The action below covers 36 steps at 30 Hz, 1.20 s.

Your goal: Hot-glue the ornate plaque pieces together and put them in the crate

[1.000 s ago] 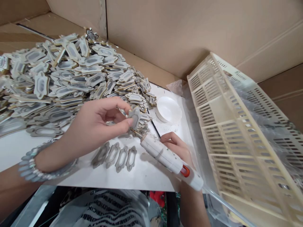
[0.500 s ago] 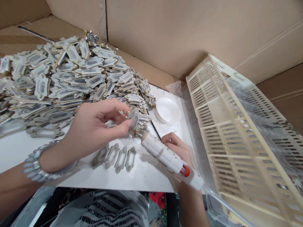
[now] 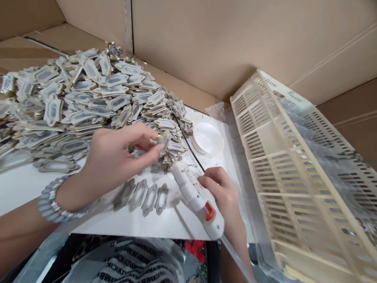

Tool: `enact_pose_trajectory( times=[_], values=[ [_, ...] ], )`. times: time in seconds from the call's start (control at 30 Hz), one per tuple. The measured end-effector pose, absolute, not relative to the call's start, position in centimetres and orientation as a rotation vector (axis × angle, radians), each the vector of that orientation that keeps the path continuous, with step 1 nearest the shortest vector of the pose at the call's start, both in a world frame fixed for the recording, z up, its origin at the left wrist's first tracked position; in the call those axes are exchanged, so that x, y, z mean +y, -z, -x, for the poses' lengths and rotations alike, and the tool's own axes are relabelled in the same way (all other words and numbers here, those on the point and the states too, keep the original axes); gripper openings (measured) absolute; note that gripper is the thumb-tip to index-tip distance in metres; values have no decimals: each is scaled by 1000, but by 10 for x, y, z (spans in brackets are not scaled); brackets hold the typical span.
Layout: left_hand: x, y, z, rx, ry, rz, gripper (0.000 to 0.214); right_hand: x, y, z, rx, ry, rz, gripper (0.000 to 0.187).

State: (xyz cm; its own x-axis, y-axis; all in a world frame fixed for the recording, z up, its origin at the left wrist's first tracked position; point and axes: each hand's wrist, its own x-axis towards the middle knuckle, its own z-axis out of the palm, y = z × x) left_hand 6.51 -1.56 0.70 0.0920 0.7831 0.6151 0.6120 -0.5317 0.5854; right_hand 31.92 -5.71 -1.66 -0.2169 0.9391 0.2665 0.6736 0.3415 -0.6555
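Note:
My left hand pinches one small grey ornate cut-out piece between thumb and fingers, just above the white board. My right hand grips a white glue gun with an orange trigger. Its nozzle points up-left toward the held piece and ends a little below it. Several flat grey pieces lie in a row on the board below my left hand. A beaded bracelet circles my left wrist.
A big heap of the same grey and tan pieces covers the left of the board. A white round dish sits behind the gun. A cream slatted plastic crate lined with clear film leans at the right. Cardboard walls rise behind.
The glue gun has swung to a steeper angle and drawn nearer to me, with its rear end lower and further left. My left hand turned the piece slightly and edged up.

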Motion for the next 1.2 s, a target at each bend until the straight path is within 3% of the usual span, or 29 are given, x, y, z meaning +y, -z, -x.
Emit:
enact_pose_trajectory(
  times=[0.2,0.37,0.6,0.8,0.97,1.1,1.2],
  values=[
    [-7,-6,-56,1529,-1300,-2174,19,-54,18,-323,-1603,-390,1523,12],
    [5,-7,-47,1664,-853,-2371,32,-49,19,-332,-1601,-248,1499,14],
    [13,-6,-29,1457,-325,-2475,31,-46,30,-340,-1791,-41,1408,11],
    [10,-2,-29,1461,-292,-2513,27,-47,31,-342,-1841,-34,1389,9],
    [-4,-4,-23,1532,-520,-2514,35,-47,31,-343,-1804,-37,1448,7],
    [-26,6,-13,1363,-298,-2446,20,-47,28,-340,-1830,-32,1397,9],
    [-41,16,-11,1351,-145,-2429,42,-48,22,-334,-1822,-86,1370,14]
  ],
)
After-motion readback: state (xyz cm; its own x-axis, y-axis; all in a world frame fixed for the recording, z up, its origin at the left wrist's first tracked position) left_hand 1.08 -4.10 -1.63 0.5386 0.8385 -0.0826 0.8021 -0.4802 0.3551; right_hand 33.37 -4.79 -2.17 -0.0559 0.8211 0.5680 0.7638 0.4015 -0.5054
